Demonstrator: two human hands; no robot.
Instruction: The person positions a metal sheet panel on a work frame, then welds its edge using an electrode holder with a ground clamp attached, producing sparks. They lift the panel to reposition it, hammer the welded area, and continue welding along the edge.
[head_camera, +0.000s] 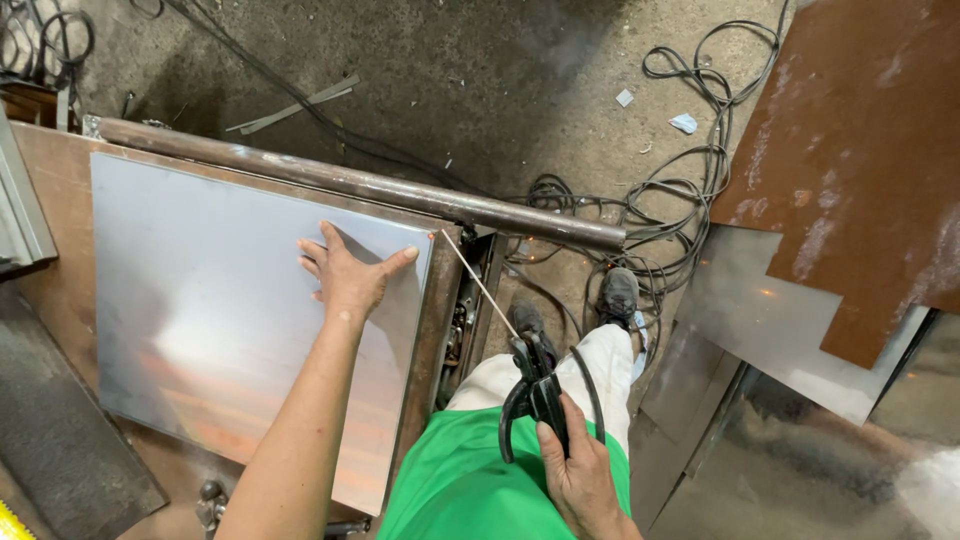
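Head view, left hand (350, 275) flat, fingers spread, on steel sheet (200, 320), right hand (580, 475) gripping electrode holder (535, 390), cables (690, 200) across concrete floor (480, 80)

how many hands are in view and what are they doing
2. Left hand lies flat on the metal sheet; right hand holds the electrode holder, its rod reaching the sheet's corner.
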